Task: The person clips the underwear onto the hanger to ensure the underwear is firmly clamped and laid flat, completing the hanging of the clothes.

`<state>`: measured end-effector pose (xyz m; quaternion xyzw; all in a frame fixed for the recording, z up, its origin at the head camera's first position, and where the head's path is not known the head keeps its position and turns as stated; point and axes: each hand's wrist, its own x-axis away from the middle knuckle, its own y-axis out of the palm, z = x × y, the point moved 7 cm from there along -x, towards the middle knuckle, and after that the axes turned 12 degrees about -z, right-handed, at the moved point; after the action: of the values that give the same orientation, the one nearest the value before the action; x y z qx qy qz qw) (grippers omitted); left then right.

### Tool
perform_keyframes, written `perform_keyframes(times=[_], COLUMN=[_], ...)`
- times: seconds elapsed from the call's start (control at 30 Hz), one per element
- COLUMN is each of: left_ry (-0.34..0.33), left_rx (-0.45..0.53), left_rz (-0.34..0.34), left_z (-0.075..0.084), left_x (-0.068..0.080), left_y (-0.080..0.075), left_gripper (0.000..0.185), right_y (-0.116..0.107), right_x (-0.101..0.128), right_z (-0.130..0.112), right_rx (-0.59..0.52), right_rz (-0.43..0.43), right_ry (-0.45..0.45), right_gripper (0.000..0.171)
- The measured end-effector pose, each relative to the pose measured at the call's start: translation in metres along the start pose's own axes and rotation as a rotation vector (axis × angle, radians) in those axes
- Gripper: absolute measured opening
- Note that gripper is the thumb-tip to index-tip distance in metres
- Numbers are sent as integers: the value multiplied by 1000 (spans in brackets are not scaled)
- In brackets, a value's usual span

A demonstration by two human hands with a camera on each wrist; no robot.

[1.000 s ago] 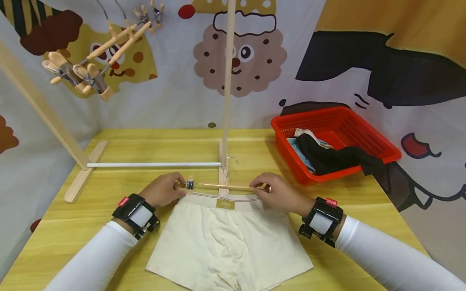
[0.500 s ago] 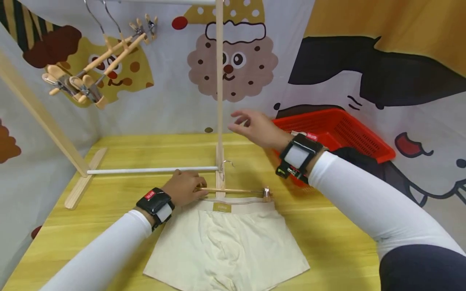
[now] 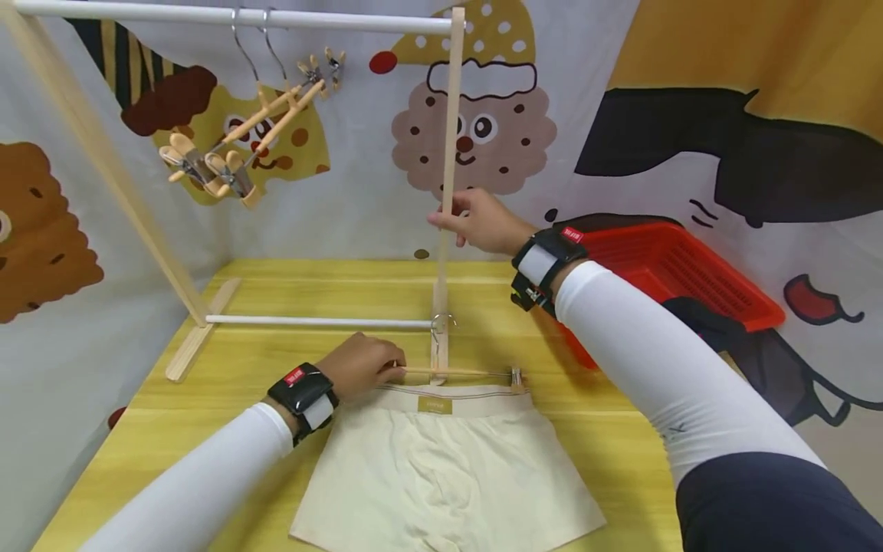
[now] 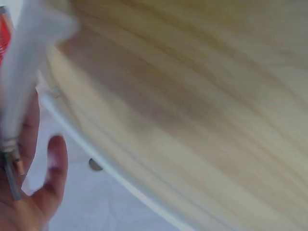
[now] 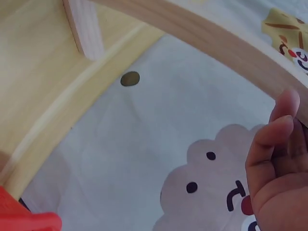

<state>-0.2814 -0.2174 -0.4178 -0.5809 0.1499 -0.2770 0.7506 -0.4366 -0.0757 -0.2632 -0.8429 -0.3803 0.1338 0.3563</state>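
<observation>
Hanger (image 3: 451, 372) lies on the table (image 3: 207, 429) at the shorts' (image 3: 448, 468) waistband; left hand (image 3: 362, 366) pinches its end, right hand (image 3: 483, 222) grips the rack post (image 3: 450, 138).

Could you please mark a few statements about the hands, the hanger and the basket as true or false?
1. The right hand grips the rack's upright post. True.
2. The left hand is raised off the table. False: it rests at the clip hanger on the cream underwear.
3. The red basket is left of the rack. False: it is on the right.
4. Two wooden hangers hang from the top rail. True.
</observation>
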Motion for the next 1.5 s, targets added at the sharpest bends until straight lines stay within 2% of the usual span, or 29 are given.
perform_keyframes(times=[0.13,0.27,0.37,0.57,0.63,0.73,0.83,0.93,1.07,1.17,1.23,1.33,1.4,1.5], left_ry=[6,-47,-96,-208,-274,-407,-509,-553,-511,-480,-509,-576,-622,-658], left_rx=[1,-42,-68,-132,-186,-265,-343,-397,-376,-317,-249,-179,-150,-140], left_rz=[34,98,159,225,225,231,276,414,659,773,796,784,759,712], left_z=[0,-6,-17,-55,-72,-96,-116,-132,-154,-173,-185,-200,-204,-205], left_x=[21,56,84,144,161,183,199,211,219,220,217,212,208,204], left_y=[-16,-39,-62,-108,-125,-158,-195,-233,-280,-311,-328,-347,-354,-357], left_gripper=[10,12,9,4,6,13,18,18,13,13,17,22,24,24], right_y=[-6,-9,-12,-13,-12,-12,-11,-9,-5,-1,3,7,10,14], right_x=[-4,-10,-12,-12,-12,-12,-14,-18,-25,-27,-28,-30,-32,-37], right_z=[2,2,1,8,11,14,13,9,5,3,0,-3,-5,-4], right_rx=[14,30,38,21,15,5,-2,-4,-7,-18,-23,-28,-31,-42], right_rz=[-9,-35,-33,-25,-23,-14,-12,-16,-18,-18,-20,-19,-19,-25], right_ry=[-3,1,9,35,46,51,40,25,14,12,8,-4,-13,-17], right_gripper=[31,29,29,30,31,29,28,28,27,26,26,25,25,25])
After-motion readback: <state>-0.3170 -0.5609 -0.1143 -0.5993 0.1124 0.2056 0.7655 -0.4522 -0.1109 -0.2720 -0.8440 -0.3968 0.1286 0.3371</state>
